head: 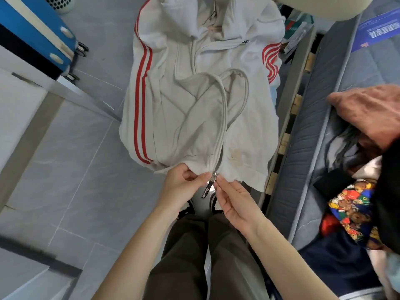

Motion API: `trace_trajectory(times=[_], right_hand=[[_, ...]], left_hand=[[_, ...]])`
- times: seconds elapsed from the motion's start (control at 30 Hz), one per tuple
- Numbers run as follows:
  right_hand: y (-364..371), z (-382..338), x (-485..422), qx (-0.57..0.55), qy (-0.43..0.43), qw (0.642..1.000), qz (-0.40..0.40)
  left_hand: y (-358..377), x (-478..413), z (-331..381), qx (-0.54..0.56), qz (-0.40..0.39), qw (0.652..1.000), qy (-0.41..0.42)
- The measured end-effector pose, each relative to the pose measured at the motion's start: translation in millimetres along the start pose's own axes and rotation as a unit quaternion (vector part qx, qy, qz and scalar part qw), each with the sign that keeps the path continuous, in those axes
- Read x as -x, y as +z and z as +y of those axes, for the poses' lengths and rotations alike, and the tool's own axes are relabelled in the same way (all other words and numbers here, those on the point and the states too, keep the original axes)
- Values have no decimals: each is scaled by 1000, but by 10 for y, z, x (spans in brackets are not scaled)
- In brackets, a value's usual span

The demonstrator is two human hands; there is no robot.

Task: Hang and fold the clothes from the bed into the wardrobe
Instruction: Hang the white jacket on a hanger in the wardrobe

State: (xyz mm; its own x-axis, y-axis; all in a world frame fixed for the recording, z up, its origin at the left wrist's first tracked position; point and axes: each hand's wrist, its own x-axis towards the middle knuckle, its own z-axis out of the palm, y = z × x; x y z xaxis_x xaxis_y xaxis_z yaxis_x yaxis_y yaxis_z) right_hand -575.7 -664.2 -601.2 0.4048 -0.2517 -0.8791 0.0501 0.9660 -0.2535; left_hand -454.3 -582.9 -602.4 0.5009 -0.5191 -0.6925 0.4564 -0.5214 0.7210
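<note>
A white zip-up jacket (194,94) with red stripes on its sleeves hangs in front of me over the grey floor, its front partly unzipped. My left hand (184,187) pinches the jacket's bottom hem just left of the zipper. My right hand (233,200) pinches the hem on the right side, its fingertips at the metal zipper slider (213,177). On the bed (313,169) at the right lies a pile of clothes (350,208), among them a colourful cartoon-print piece and dark garments.
A blue suitcase (36,35) stands at the upper left beside white furniture (19,105). Another person's hand (368,111) reaches over the clothes pile at the right. The bed's wooden slats (287,135) show along the mattress edge. My legs and shoes are below.
</note>
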Motion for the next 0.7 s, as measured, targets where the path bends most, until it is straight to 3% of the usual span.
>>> trace_trajectory(times=[0.3, 0.5, 0.6, 0.7], right_hand=[[-61, 18, -32, 19, 9, 1000, 16], [-154, -104, 83, 258, 101, 960, -29], [-159, -151, 104, 359, 78, 930, -33], [-101, -165, 87, 383, 72, 921, -14]], left_hand=[[13, 17, -31, -60, -4, 998, 3], [45, 34, -61, -75, 34, 996, 14], [40, 20, -71, -77, 5, 997, -3], [33, 12, -101, -98, -9, 995, -8]])
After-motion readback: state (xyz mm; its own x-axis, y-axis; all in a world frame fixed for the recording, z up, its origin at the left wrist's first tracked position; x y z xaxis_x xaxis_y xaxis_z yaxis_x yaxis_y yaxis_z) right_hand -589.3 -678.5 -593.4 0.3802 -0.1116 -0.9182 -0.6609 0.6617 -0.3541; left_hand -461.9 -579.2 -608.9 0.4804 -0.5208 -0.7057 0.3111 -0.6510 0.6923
